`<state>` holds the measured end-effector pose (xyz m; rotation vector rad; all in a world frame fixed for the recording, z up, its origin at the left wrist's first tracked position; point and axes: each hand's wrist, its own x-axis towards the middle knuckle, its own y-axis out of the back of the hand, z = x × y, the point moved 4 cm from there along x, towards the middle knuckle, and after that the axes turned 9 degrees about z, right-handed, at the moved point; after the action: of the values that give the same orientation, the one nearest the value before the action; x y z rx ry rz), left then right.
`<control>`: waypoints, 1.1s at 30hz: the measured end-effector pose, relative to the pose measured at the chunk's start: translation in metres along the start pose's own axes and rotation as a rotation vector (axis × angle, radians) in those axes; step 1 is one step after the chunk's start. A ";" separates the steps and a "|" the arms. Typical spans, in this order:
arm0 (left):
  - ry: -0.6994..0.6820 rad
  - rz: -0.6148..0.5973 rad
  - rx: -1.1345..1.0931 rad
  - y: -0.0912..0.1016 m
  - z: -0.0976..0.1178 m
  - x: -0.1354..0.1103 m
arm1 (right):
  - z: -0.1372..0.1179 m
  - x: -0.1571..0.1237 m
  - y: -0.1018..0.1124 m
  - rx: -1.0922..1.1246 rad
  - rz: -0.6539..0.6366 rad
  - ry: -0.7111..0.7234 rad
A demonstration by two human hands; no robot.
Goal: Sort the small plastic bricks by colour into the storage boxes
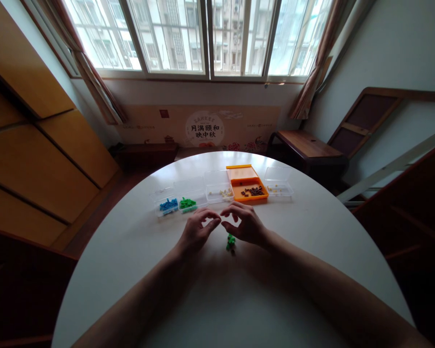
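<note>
Both my hands hover close together over the middle of a round white table (137,251). My left hand (196,231) has its fingers curled into a pinch, fingertips pointing right. My right hand (243,223) is curled the same way, fingertips almost meeting those of the left. What sits between the fingertips is too small to make out. A small green block piece (230,241) lies on the table just below my right hand. Behind the hands stands a row of small boxes: blue pieces (168,205), green pieces (187,203), pale pieces (225,193), an orange box (247,184) with brown pieces.
A further clear box (280,187) with a few yellow bits ends the row at the right. Beyond the table are a wide window (203,38), a wooden chair (311,145) at the right and wooden cabinets (39,145) at the left.
</note>
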<state>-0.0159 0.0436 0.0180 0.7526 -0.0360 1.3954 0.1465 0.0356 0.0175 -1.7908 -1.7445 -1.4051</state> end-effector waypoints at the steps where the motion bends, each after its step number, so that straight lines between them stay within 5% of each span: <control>1: 0.022 0.003 -0.011 0.000 -0.001 0.000 | -0.001 0.000 -0.001 0.004 -0.004 0.009; 15: -0.073 0.169 0.067 0.005 0.002 -0.002 | -0.004 0.002 -0.002 -0.133 -0.029 0.033; 33: -0.140 0.156 0.157 0.007 0.005 -0.009 | 0.060 0.047 0.011 -0.258 0.206 -0.292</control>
<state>-0.0221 0.0330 0.0211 0.9950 -0.0970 1.5041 0.1731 0.1070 0.0281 -2.3410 -1.4999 -1.3911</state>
